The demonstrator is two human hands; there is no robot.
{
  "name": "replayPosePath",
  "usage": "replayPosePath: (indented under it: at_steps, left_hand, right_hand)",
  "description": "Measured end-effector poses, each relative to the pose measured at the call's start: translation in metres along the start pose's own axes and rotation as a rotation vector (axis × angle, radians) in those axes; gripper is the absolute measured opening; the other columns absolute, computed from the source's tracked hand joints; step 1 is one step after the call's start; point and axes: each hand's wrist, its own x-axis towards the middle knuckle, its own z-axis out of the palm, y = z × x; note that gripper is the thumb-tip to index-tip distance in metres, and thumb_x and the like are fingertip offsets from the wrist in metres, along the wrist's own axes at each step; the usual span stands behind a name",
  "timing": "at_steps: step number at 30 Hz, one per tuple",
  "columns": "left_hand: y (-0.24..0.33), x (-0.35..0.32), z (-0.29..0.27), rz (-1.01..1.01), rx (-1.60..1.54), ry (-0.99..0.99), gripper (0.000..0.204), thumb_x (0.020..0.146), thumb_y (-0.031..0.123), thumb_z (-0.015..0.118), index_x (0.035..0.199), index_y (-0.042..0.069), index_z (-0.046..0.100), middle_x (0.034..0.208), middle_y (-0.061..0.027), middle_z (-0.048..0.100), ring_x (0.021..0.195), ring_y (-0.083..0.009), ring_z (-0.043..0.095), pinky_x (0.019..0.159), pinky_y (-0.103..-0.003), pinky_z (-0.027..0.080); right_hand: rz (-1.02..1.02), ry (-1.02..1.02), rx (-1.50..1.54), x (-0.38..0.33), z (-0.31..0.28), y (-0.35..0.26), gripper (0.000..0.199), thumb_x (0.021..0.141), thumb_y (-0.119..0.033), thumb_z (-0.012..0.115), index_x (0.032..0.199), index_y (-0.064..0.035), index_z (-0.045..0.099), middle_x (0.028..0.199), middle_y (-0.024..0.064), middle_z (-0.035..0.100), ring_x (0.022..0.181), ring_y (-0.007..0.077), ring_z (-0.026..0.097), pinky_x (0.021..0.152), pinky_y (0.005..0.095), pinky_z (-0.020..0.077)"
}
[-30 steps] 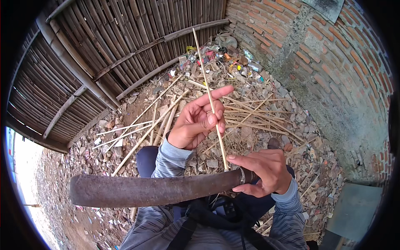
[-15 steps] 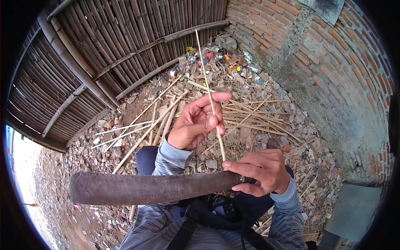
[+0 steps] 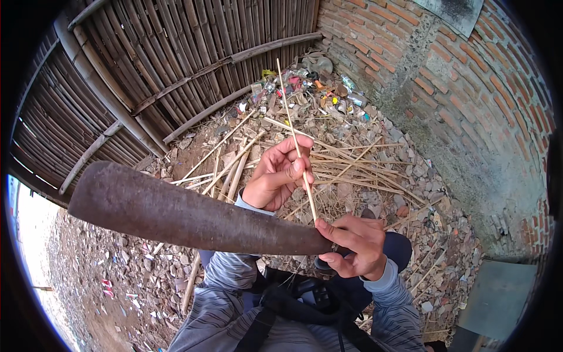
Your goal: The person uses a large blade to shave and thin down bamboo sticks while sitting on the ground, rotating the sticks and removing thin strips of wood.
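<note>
Head view shows the left hand (image 3: 280, 176) pinching a thin bamboo stick (image 3: 296, 141) upright while the right hand (image 3: 356, 246) clenches a broad rusty blade (image 3: 193, 216), best drawn shallowly along the stick's lower end, fingers clear.

Blade (image 3: 187, 217) bars the left across the lap; stick (image 3: 296, 141) rises between hands; sticks (image 3: 346, 170) litter the ground ahead; wall (image 3: 469, 117) closes right.

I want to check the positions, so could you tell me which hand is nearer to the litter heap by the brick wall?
Left. The left hand pinches the bamboo stick closer to the litter heap; the right hand, gripping the machete, sits farther back.
</note>
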Motion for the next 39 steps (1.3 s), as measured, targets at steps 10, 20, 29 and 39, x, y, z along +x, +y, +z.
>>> replayPosePath:
  at_steps: [10,20,29,39]
  left_hand:
    - [-0.011,0.002,-0.004,-0.035,0.046,0.037,0.068,0.099,0.008,0.070,0.158,-0.003,0.037,0.102,-0.0004,0.061,0.088,-0.0119,0.069,0.078,-0.025,0.060]
    - [-0.026,0.011,-0.018,-0.091,-0.182,0.023,0.060,0.104,0.004,0.061,0.158,-0.003,0.036,0.102,0.0014,0.063,0.099,-0.0123,0.070,0.091,-0.025,0.061]
    - [-0.030,0.011,-0.013,-0.192,-0.352,-0.013,0.073,0.101,-0.002,0.061,0.162,-0.003,0.022,0.110,-0.0049,0.055,0.101,-0.0152,0.065,0.087,-0.025,0.062]
    - [-0.024,0.008,-0.002,-0.202,-0.389,-0.067,0.081,0.097,-0.007,0.062,0.163,-0.005,0.015,0.108,-0.0036,0.052,0.096,-0.0121,0.062,0.083,-0.024,0.063]
  right_hand:
    - [0.503,0.095,0.627,-0.012,0.010,-0.006,0.049,0.098,-0.030,0.071,0.130,0.0073,0.068,0.084,0.0098,0.072,0.064,0.0097,0.061,0.058,0.0272,0.0492]
    - [0.561,0.134,0.728,-0.017,-0.002,-0.003,0.076,0.096,-0.037,0.073,0.152,0.0063,0.044,0.084,0.0081,0.069,0.062,0.0076,0.056,0.058,0.0247,0.0409]
    - [0.316,0.003,0.333,-0.005,-0.002,-0.007,0.071,0.093,-0.036,0.077,0.143,0.0092,0.054,0.126,0.0230,0.072,0.075,0.0228,0.074,0.063,0.0316,0.0563]
    - [0.144,0.021,0.253,0.005,-0.002,-0.008,0.059,0.093,-0.031,0.076,0.135,0.0079,0.063,0.125,0.0221,0.072,0.095,0.0319,0.078,0.080,0.0373,0.0624]
